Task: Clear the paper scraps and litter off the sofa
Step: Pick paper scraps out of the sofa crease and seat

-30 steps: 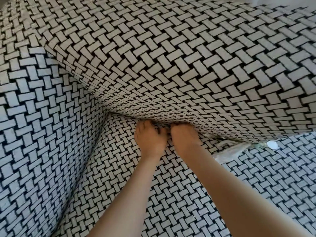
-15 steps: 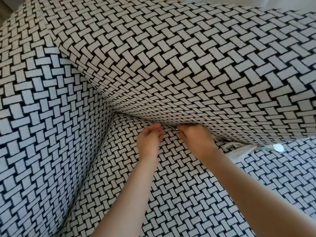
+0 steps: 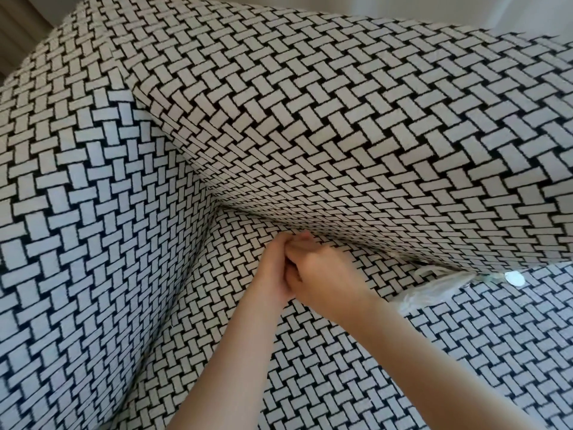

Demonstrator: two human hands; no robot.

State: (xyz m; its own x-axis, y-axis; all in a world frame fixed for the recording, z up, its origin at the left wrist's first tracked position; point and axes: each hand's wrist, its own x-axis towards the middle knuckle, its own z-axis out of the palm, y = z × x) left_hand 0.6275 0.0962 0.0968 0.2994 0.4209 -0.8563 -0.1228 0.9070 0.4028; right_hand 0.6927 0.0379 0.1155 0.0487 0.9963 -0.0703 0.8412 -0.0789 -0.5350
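Note:
The sofa is covered in a black-and-white basket-weave fabric. My left hand (image 3: 272,271) and my right hand (image 3: 325,274) are pressed together on the seat (image 3: 356,377), just in front of the gap under the back cushion (image 3: 341,135). Both hands have curled fingers that interlock, and anything inside them is hidden. To the right, a crumpled clear plastic wrapper (image 3: 434,293) sticks out of the same gap. A small white round disc (image 3: 513,278) lies beside it on the seat.
The padded armrest (image 3: 77,218) rises on the left and meets the back cushion in a corner behind my hands. A pale wall (image 3: 465,10) shows above the sofa back.
Both hands have come out from under the back cushion's lower edge and closed against each other. The view has shifted back and to the left a little.

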